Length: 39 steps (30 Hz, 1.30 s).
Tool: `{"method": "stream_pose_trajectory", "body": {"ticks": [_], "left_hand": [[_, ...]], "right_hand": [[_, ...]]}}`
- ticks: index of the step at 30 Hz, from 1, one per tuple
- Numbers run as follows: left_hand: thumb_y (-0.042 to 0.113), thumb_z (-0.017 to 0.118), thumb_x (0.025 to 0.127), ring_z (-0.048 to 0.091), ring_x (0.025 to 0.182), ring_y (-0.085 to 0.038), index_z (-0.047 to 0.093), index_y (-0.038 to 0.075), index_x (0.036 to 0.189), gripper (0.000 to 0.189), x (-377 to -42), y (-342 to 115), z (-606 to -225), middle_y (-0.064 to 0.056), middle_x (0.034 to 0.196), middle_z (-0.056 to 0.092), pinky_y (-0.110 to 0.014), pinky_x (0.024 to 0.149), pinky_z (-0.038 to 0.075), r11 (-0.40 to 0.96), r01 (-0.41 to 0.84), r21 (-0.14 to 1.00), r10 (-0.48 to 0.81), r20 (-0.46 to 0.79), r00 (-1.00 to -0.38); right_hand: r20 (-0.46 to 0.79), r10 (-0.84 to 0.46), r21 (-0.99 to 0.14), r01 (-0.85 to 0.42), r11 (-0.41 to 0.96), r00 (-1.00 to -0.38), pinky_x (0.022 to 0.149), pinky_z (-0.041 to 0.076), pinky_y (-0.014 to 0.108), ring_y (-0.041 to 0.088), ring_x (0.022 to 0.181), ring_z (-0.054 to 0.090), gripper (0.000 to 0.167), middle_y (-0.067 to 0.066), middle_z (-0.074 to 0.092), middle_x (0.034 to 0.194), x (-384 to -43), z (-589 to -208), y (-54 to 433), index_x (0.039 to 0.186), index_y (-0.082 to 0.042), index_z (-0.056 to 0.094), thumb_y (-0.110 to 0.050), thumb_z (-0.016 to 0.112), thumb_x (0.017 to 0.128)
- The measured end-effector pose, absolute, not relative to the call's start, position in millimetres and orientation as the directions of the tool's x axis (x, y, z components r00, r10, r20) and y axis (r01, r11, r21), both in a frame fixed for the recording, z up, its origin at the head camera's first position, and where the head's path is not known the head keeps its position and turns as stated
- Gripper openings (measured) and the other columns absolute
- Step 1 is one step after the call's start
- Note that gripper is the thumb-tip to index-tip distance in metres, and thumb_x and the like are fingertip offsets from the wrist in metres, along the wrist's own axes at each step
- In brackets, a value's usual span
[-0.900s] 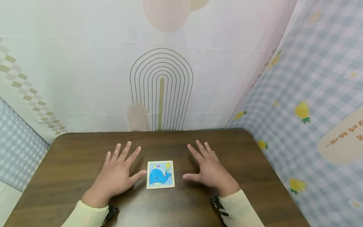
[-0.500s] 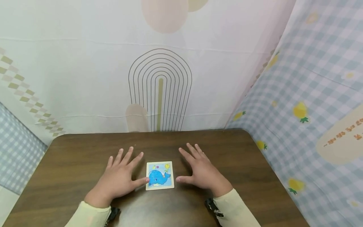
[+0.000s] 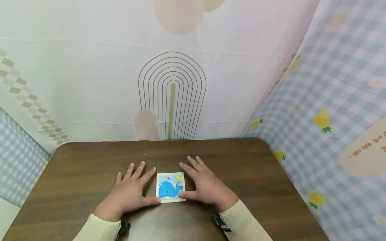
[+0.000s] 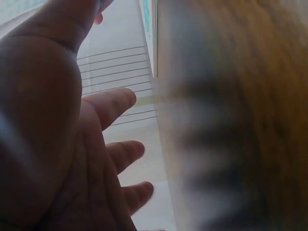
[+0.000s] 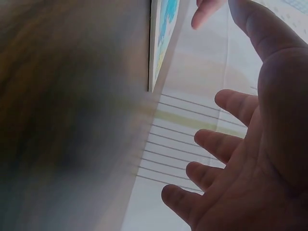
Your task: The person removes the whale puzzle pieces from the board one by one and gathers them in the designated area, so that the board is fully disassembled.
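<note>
A square picture puzzle with a blue whale [image 3: 169, 189] and a pale frame lies flat on the brown table. My left hand [image 3: 129, 194] is spread out to its left, the thumb tip over the frame's lower left corner. On the other side, my right hand [image 3: 208, 185] is spread too, its thumb tip over the lower right part of the picture. Whether either thumb touches the puzzle, I cannot tell. In the left wrist view the puzzle's edge [image 4: 151, 38] shows beyond the spread fingers. The right wrist view catches its edge [image 5: 156, 45] as well.
The dark wooden table [image 3: 241, 160] ends at a white patterned cloth [image 3: 105, 83] behind. A blue checked cloth [image 3: 295, 134] hangs along the right side, and another checked cloth [image 3: 18, 160] hangs at the left.
Both hands have moved inward and slightly nearer to me, from beside the puzzle until the thumb tips overlap its lower edges. The puzzle has stayed in about the same place.
</note>
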<state>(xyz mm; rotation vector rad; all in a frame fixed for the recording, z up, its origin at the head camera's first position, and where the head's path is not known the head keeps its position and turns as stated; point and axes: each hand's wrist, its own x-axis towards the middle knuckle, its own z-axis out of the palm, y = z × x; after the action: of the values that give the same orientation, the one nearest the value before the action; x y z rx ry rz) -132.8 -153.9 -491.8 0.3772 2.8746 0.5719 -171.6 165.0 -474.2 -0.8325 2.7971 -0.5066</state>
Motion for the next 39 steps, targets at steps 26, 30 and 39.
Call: {"method": "stream_pose_trajectory", "body": {"ticks": [26, 30, 39], "left_hand": [[0.085, 0.081, 0.084, 0.011, 0.168, -0.068, 0.046, 0.044, 0.172, 0.104, -138.1, -151.0, -493.2, -0.024, 0.188, 0.018, -0.104, 0.109, 0.004, 0.89, 0.144, 0.433, 0.268, -0.239, -0.933], [0.084, 0.083, 0.082, 0.009, 0.168, -0.067, 0.047, 0.044, 0.172, 0.105, -140.0, -150.1, -492.8, -0.024, 0.187, 0.019, -0.104, 0.11, 0.002, 0.889, 0.129, 0.44, 0.257, -0.244, -0.935], [0.081, 0.088, 0.079, 0.008, 0.169, -0.066, 0.05, 0.044, 0.17, 0.106, -140.8, -147.3, -490.6, -0.025, 0.187, 0.02, -0.105, 0.108, 0.002, 0.883, 0.09, 0.461, 0.234, -0.265, -0.936]], "right_hand": [[-0.053, -0.651, -0.302, -0.609, 0.733, -0.757, 0.114, 0.059, 0.04, 0.019, 0.129, 0.072, 0.05, 0.002, 0.076, 0.14, -195.3, -468.5, 97.3, 0.139, -0.014, 0.079, -0.048, 0.081, 0.103], [-0.06, -0.6, -0.332, -0.551, 0.766, -0.798, 0.093, 0.063, 0.033, 0.011, 0.096, 0.069, 0.035, -0.002, 0.08, 0.114, -201.8, -470.7, 85.3, 0.123, -0.015, 0.083, -0.043, 0.083, 0.102], [-0.198, -0.49, -0.373, -0.398, 0.838, -0.849, 0.076, 0.057, 0.029, 0.009, 0.076, 0.063, 0.021, -0.009, 0.072, 0.092, -211.1, -480.2, 68.7, 0.108, -0.02, 0.075, -0.038, 0.083, 0.102]]}}
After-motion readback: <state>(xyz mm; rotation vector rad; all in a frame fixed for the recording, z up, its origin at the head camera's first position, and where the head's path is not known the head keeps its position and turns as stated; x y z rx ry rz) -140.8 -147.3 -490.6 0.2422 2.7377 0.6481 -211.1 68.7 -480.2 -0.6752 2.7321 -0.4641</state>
